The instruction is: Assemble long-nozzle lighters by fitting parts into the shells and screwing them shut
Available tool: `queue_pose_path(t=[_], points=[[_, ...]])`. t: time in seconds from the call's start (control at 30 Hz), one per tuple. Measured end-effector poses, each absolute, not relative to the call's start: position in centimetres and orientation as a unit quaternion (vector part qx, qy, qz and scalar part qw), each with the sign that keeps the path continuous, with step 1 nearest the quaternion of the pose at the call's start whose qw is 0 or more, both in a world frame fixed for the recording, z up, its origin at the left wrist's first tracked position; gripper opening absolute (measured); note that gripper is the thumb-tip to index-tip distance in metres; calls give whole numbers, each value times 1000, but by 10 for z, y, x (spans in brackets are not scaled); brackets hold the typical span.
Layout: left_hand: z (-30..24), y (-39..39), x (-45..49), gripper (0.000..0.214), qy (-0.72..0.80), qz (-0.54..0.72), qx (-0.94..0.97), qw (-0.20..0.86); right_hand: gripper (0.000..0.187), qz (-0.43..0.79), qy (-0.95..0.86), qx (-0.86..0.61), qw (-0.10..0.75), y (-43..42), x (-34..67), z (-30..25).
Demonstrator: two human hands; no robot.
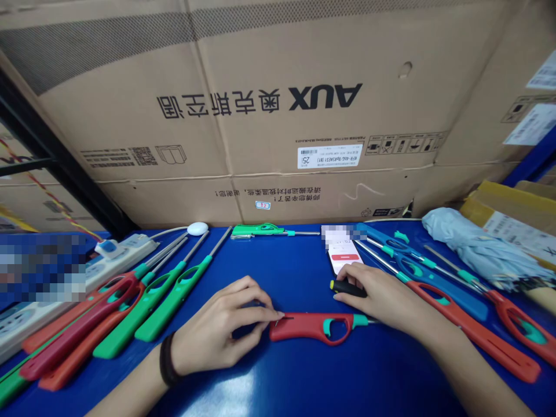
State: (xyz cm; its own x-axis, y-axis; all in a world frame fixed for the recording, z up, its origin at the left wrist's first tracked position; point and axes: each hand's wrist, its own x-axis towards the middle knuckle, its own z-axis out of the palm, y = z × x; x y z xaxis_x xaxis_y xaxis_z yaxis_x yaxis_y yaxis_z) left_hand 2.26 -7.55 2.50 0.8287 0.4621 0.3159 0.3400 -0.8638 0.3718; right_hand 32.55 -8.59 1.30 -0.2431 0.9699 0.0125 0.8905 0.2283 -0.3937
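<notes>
Finding a red, flat-handled plastic lighter with a turquoise trigger and collar flat on a glossy blue tabletop, between both hands, butt end to the left and metal barrel pointing right, partly behind the right forearm. Noting left hand loosely curled, wearing a black fabric band at the wrist, with fingertips at the lighter's butt end; cannot tell whether pinching it or only resting there. Noting right hand closed around a small black handle with a yellow end, above and just beyond the lighter's collar end; cannot make out the rest of the tool. Observing a smartphone with a lit white screen just beyond the right fingertips, partly pixelated. Logging at left two bright green lighters beside a bunch of red and orange-red lighters, next to a white power strip. Logging at right orange-red lighters and blue lighters near a folded pale-blue umbrella. Seeing at back a large brown cardboard box with upside-down AUX lettering.
</notes>
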Motion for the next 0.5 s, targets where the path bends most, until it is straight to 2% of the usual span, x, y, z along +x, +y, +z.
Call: queue_pose_path(t=[0.5], points=[[26, -76, 23, 35, 206, 199, 949, 130, 22, 155, -773, -602, 124, -84, 325, 13]])
